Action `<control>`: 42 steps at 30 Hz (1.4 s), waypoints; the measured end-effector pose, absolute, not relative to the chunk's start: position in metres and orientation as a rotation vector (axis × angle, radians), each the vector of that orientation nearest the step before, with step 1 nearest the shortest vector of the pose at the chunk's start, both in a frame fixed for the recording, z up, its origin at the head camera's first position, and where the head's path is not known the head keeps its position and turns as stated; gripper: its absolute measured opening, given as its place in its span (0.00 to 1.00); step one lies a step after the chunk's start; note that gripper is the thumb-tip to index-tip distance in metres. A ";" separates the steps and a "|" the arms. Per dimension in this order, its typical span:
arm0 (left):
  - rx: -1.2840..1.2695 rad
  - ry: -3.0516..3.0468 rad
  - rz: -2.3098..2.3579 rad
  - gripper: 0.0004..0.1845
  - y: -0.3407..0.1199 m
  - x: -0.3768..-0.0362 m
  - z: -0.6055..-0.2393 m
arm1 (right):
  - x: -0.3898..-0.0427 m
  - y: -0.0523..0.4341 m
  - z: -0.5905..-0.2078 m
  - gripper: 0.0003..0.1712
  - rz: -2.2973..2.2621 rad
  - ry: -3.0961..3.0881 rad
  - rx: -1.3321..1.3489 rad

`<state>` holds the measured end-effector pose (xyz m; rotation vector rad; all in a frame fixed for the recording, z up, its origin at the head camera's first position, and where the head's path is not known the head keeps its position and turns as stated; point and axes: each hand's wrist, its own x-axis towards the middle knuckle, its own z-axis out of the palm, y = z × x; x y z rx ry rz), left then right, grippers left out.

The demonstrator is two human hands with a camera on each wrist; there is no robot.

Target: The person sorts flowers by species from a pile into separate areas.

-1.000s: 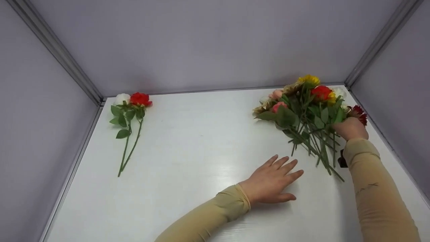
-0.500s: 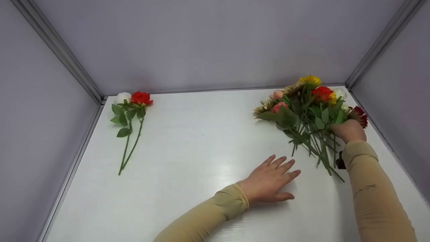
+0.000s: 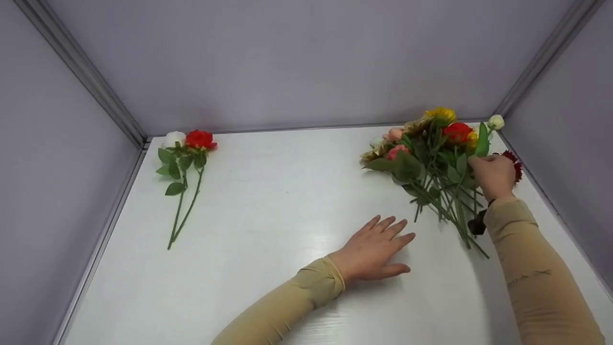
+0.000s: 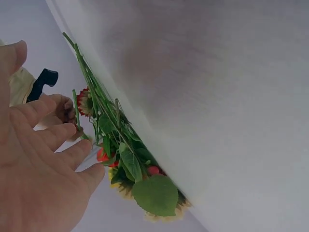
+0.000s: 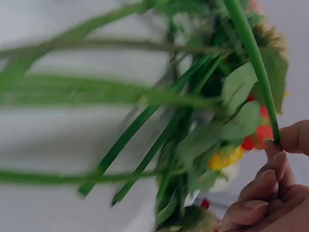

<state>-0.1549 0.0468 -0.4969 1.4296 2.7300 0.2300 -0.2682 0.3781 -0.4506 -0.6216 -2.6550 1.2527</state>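
The right hand (image 3: 493,176) pinches the stem of a white flower (image 3: 495,121) between thumb and fingertips (image 5: 273,147), the bloom standing just above and beyond the grip while the rest of the stem drops into the pile of flowers (image 3: 431,158) lying under and to the left of that hand on the white table (image 3: 287,215). The left hand (image 3: 376,249) rests flat with fingers spread, holding nothing, nearer the body and left of the pile. The right wrist view alone shows the pinch close up, and only the head view shows two flowers (image 3: 184,163) lying well off to the left
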 end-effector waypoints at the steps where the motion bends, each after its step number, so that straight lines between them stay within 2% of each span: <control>1: 1.411 2.732 0.276 0.38 0.043 -0.157 -0.496 | -0.269 0.372 -0.448 0.19 1.307 -2.613 -0.607; 5: 1.271 2.737 0.520 0.35 0.027 -0.166 -0.490 | -0.270 0.340 -0.438 0.23 1.589 -2.493 -0.507; 9: 0.996 2.674 0.873 0.30 0.011 -0.174 -0.483 | -0.266 0.299 -0.431 0.24 1.904 -2.445 -0.371; 16: 0.522 2.404 1.443 0.24 -0.016 -0.180 -0.485 | -0.258 0.228 -0.456 0.31 2.266 -2.279 -0.150; 21: 0.349 2.181 1.661 0.21 -0.034 -0.180 -0.492 | -0.249 0.191 -0.467 0.24 2.359 -2.269 -0.004; 25: 0.263 2.072 1.742 0.16 -0.041 -0.180 -0.499 | -0.246 0.172 -0.473 0.16 2.416 -2.257 0.037; 28: 0.234 2.060 1.762 0.13 -0.042 -0.179 -0.504 | -0.245 0.162 -0.476 0.14 2.446 -2.252 0.042; 42: 0.203 2.124 1.724 0.06 -0.045 -0.178 -0.509 | -0.242 0.150 -0.474 0.16 2.509 -2.242 0.035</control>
